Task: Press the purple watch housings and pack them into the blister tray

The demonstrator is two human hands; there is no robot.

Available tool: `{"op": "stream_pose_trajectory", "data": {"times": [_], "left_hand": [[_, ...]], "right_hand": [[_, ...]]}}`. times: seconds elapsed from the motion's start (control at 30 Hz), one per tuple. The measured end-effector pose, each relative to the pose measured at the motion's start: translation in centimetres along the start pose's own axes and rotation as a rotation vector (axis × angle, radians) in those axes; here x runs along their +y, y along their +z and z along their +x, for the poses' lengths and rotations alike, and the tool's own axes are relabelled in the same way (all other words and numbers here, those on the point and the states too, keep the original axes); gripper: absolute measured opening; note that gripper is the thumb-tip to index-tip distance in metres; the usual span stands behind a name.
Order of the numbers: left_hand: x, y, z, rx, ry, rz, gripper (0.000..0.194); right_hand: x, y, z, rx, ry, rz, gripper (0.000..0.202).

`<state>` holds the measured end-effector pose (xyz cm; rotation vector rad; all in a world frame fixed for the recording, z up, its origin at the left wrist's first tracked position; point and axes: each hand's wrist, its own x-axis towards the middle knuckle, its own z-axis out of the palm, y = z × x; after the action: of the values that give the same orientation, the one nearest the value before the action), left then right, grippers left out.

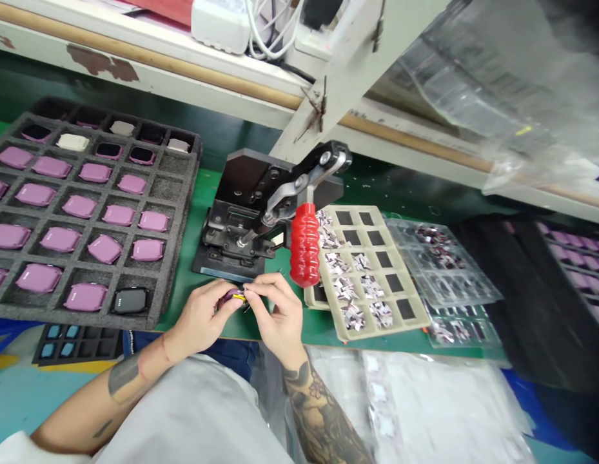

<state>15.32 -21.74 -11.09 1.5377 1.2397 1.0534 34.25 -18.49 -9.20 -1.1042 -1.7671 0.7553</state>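
Observation:
My left hand [205, 316] is closed round a small purple watch case [230, 295], held low in front of the clamp. A strip of yellow shows on the case between the fingertips. Thumb and forefinger of my right hand [277, 316] are pinched together at the case's right edge; whatever they grip is too small and covered to name. Just beyond both hands stands a black toggle clamp press [238, 238] with a red ribbed handle [305, 248]. Left of it, a grey foam tray [176, 258] holds several purple watch cases [86, 296] and one black case [130, 300].
Right of the clamp, a beige compartment tray [333, 325] holds small shiny pieces [381, 314]. Clear plastic trays [454, 283] lie beyond it. A shelf edge [183, 77] and a slanted post [328, 96] are overhead. Plastic bags [425, 399] lie below the green bench's front edge.

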Motion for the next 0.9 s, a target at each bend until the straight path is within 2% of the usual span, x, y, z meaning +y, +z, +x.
{"op": "stream_pose_trajectory", "data": {"times": [0.27, 0.33, 0.4, 0.43, 0.57, 0.7, 0.77, 0.8, 0.9], "left_hand": [[0.2, 0.0, -0.1, -0.001, 0.005, 0.007, 0.021], [-0.1, 0.0, -0.1, 0.022, -0.032, -0.042, 0.024], [-0.3, -0.1, -0.2, 0.036, -0.049, -0.072, 0.028], [-0.4, -0.2, -0.3, 0.037, -0.046, -0.075, 0.029], [-0.3, -0.4, -0.6, 0.024, -0.011, -0.043, 0.031], [0.1, -0.4, -0.5, 0.006, 0.025, -0.003, 0.025], [0.0, -0.4, -0.4, 0.017, 0.04, 0.026, 0.018], [-0.1, -0.3, -0.4, 0.027, 0.037, 0.041, 0.015], [-0.7, -0.2, -0.7, 0.055, -0.004, 0.0, 0.014]], "right_hand": [[-0.7, -1.5, 0.6, -0.215, -0.144, -0.145, 0.016], [-0.3, -1.3, 0.1, -0.247, -0.26, -0.252, 0.035], [0.1, -0.8, -0.4, -0.241, -0.377, -0.384, 0.054], [0.3, -0.6, -0.7, -0.226, -0.418, -0.427, 0.056], [0.7, -0.1, -0.9, -0.231, -0.518, -0.454, 0.053], [0.3, -1.0, -0.9, -0.248, -0.493, -0.437, 0.05], [0.0, -2.7, -1.5, -0.175, -0.411, -0.452, 0.054], [-0.1, -4.0, -2.0, -0.091, -0.348, -0.477, 0.055], [0.0, -9.5, -4.6, 0.27, -0.116, -0.591, 0.05]]}}
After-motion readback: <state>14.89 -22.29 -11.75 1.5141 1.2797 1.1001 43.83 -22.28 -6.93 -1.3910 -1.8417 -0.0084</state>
